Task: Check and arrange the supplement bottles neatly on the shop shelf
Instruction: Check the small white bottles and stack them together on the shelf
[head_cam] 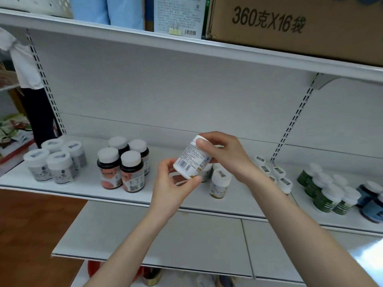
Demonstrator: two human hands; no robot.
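Note:
I hold a white supplement bottle tilted above the white shelf, its barcode label facing me. My left hand grips its base from below. My right hand grips its cap end from above. On the shelf stand a group of white and grey bottles at left, dark brown bottles with orange labels left of centre, white bottles with yellow trim just behind my hands, small white bottles partly hidden by my right forearm, and green-labelled bottles and blue bottles at right.
An upper shelf carries a brown cardboard box and a white packet. A lower white shelf juts out below. A person in a white top stands at the far left beside the wooden floor.

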